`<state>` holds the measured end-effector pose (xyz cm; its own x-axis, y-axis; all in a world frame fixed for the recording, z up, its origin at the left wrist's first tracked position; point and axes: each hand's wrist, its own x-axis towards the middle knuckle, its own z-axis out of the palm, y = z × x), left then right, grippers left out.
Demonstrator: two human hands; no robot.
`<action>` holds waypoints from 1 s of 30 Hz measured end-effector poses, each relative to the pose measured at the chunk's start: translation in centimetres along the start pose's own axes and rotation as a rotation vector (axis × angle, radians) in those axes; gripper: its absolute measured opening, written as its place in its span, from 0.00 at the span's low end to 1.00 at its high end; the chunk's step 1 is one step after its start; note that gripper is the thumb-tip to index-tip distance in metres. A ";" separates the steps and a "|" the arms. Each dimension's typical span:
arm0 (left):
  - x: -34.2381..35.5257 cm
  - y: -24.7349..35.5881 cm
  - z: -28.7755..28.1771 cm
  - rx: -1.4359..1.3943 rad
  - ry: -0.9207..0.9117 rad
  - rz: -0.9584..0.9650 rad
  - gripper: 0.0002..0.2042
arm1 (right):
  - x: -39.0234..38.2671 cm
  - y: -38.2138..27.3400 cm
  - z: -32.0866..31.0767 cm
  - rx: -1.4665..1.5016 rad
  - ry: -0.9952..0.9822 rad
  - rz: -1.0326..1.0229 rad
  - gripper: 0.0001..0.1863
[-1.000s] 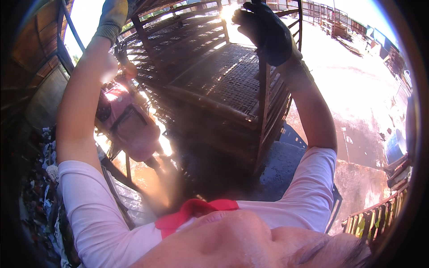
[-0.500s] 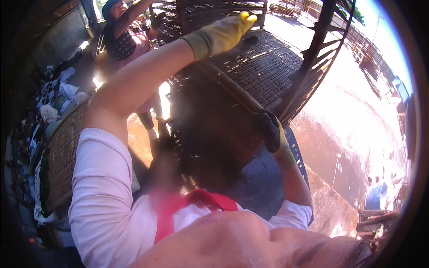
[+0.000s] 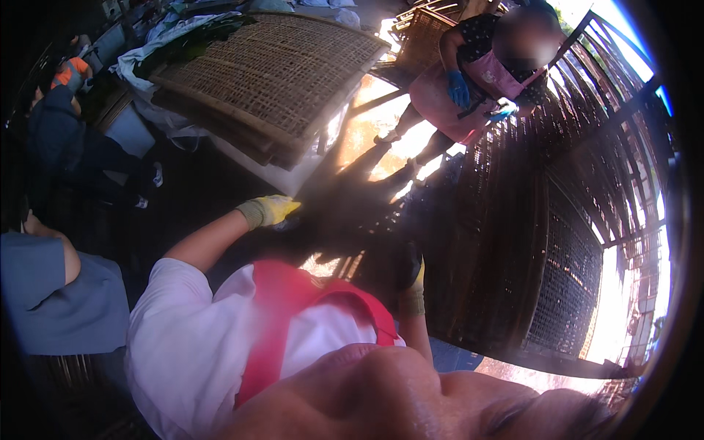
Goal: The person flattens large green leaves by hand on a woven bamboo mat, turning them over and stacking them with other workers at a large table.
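Here's the stack of woven trays (image 3: pixel 275 70), upper left of the frame; below it hangs the gloved left hand (image 3: pixel 270 211), fingers together, palm hidden, so I can't tell its grip. The right hand (image 3: pixel 412 277), lower centre, is in deep shadow: can't tell there either. For handling a tray, a grip on opposite rims looks steadiest. Mind the slatted rack (image 3: pixel 587 147) at right and the co-worker (image 3: pixel 469 99), upper right; the shadowed floor (image 3: pixel 352 202) mid-frame seems the roomiest way.

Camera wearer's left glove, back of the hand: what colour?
Left glove: yellow on the back, with a duller olive cuff. Best seen in the head view.
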<state>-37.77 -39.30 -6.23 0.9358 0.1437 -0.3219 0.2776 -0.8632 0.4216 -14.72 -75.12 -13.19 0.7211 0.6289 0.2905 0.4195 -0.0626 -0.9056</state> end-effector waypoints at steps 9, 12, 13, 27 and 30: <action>-15.1 -18.8 3.8 -0.305 0.139 -0.443 0.23 | 25.1 -2.5 28.4 0.028 -0.105 0.129 0.24; -17.3 -24.8 3.6 -0.306 0.220 -0.495 0.22 | 27.5 -4.0 35.9 -0.887 -0.301 -0.143 0.29; -17.3 -26.9 3.8 -0.298 0.282 -0.494 0.23 | 28.1 -4.2 37.2 -0.992 -0.382 -0.127 0.30; -9.7 -53.1 -4.1 -0.729 0.530 -0.094 0.17 | 29.2 -6.5 38.5 -0.937 -0.176 -0.164 0.20; -9.9 -58.3 -14.4 -1.120 0.509 -0.100 0.18 | 33.1 -9.6 43.9 -0.634 0.062 0.032 0.22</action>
<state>-60.07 16.62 -15.43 0.8083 0.5734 -0.1337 0.1514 0.0170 0.9883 -19.07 -19.67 -8.45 0.7616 0.5741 0.3008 0.6282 -0.5396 -0.5606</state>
